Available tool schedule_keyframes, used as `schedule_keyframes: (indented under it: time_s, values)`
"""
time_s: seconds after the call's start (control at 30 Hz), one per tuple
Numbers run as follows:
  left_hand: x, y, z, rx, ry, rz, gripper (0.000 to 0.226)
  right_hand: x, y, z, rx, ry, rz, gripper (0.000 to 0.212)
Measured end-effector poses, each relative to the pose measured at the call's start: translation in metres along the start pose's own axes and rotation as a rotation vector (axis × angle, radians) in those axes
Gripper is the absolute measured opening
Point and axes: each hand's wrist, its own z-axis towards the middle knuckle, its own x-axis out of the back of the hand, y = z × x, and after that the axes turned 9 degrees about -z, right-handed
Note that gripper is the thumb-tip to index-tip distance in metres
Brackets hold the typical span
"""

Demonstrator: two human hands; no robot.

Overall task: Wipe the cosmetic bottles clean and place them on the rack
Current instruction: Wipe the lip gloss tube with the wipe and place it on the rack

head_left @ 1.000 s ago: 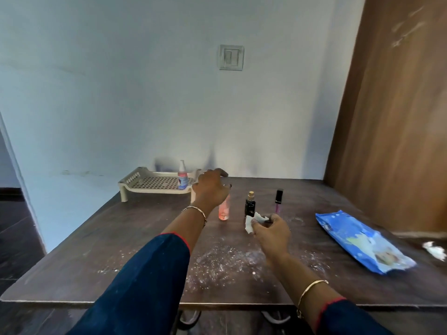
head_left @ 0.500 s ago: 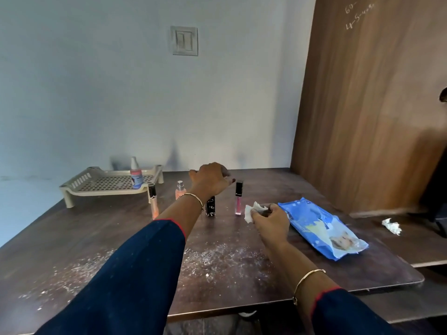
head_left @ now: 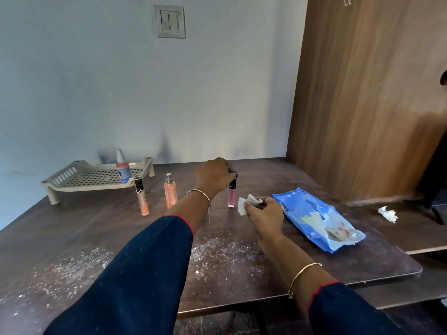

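Note:
A beige perforated rack [head_left: 72, 175] stands at the table's far left and carries a white spray bottle with a blue label [head_left: 123, 170]. In front of it stand an orange gloss tube with a black cap [head_left: 142, 198] and a peach spray bottle [head_left: 170, 193]. A pink lip gloss tube [head_left: 231, 197] is upright on the table. My left hand [head_left: 214, 176] reaches over it, fingertips closed on its black cap. My right hand [head_left: 264, 213] pinches a crumpled white wipe [head_left: 243, 205] just right of the tube. My left wrist hides the small black bottle.
A blue wet-wipe pack [head_left: 319, 220] lies to the right of my right hand. White powder [head_left: 217, 250] is scattered over the near tabletop. A used crumpled tissue [head_left: 388, 213] lies on a lower surface at the right, beside a wooden panel [head_left: 362, 93].
My left hand has moved right, from above the peach and black bottles to the pink tube's cap. The black bottle is now hidden. My right hand keeps hold of the wipe.

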Motion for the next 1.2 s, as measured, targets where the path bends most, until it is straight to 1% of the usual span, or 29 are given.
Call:
schedule_keyframes:
  time_s: [0.17, 0.3, 0.47, 0.57, 0.63, 0.73, 0.83, 1.1, 1.2]
  values:
    - [-0.003, 0.002, -0.012, -0.01, 0.072, -0.032, 0.016, 0.005, -0.006, -0.004, 0.025, -0.001, -0.036, 0.01]
    - [0.006, 0.002, -0.03, -0.008, 0.093, -0.123, 0.018, 0.013, -0.015, -0.011, 0.048, 0.036, -0.058, 0.01]
    - [0.036, -0.002, -0.055, 0.042, 0.032, -0.321, 0.015, 0.022, -0.02, -0.031, 0.047, 0.082, -0.03, 0.018]
    - [0.059, -0.007, -0.078, -0.015, -0.048, -0.454, 0.01, 0.022, -0.016, -0.052, 0.037, 0.074, 0.04, 0.02]
    - [0.072, -0.014, -0.094, -0.078, -0.078, -0.516, 0.01, 0.021, -0.017, -0.068, 0.028, 0.022, 0.108, 0.02]
    - [0.088, -0.027, -0.116, -0.144, -0.114, -0.527, 0.01, 0.019, -0.021, -0.085, 0.067, -0.064, 0.155, 0.021]
    - [0.097, -0.036, -0.136, -0.178, -0.145, -0.52, 0.014, 0.018, -0.023, -0.098, 0.102, -0.098, 0.166, 0.021]
    - [0.087, -0.048, -0.166, -0.164, -0.205, -0.566, 0.019, 0.016, -0.012, -0.113, 0.077, -0.131, 0.181, 0.018]
    - [0.08, -0.055, -0.165, -0.168, -0.172, -0.492, 0.015, 0.014, -0.009, -0.114, 0.067, -0.143, 0.156, 0.016]
